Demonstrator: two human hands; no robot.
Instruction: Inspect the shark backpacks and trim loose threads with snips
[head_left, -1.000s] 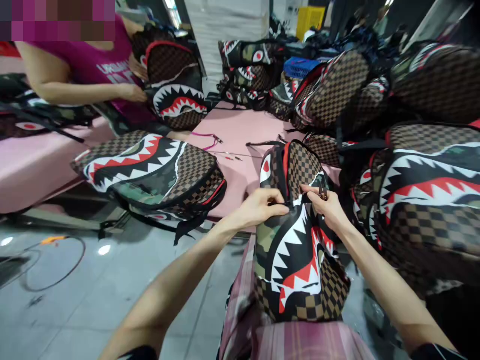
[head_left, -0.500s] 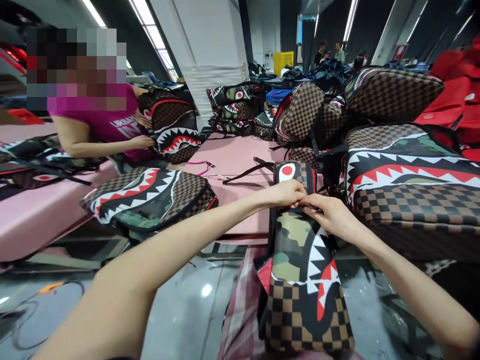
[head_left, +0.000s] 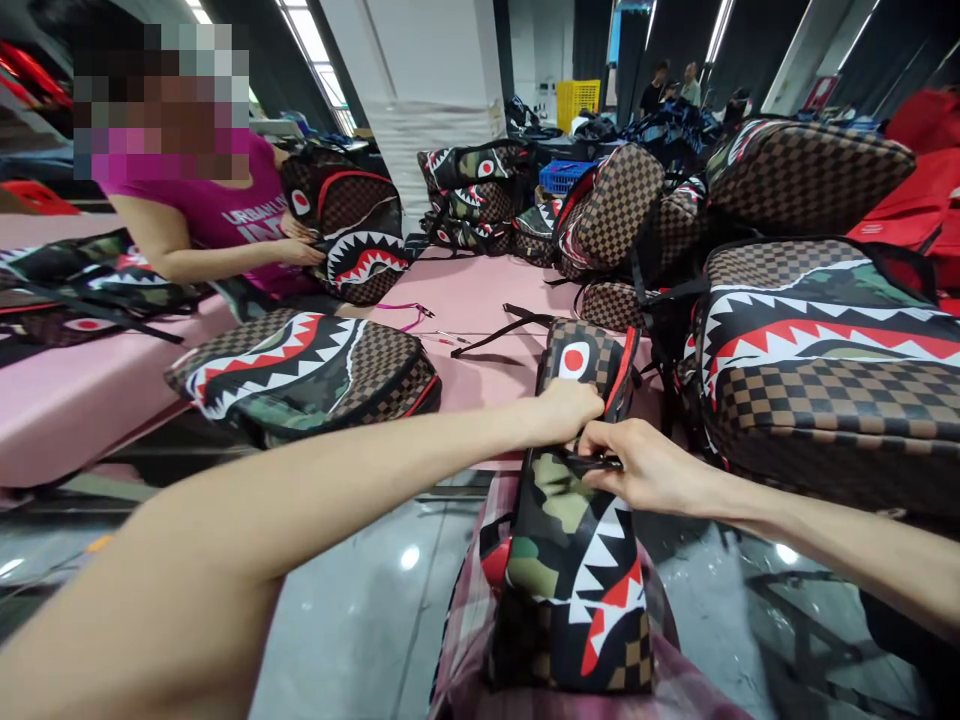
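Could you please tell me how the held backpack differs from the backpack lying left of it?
The held backpack points lengthwise away from the camera; the lying backpack sits crosswise. The left hand and right hand grip the held backpack; neither touches the lying backpack. A round eye shows on the held backpack, none on the lying backpack. Both share checks, camouflage and toothed mouths.

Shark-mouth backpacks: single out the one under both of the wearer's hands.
The backpack on the plaid cloth, at bottom centre: left hand and right hand both touch it, and neither touches another.
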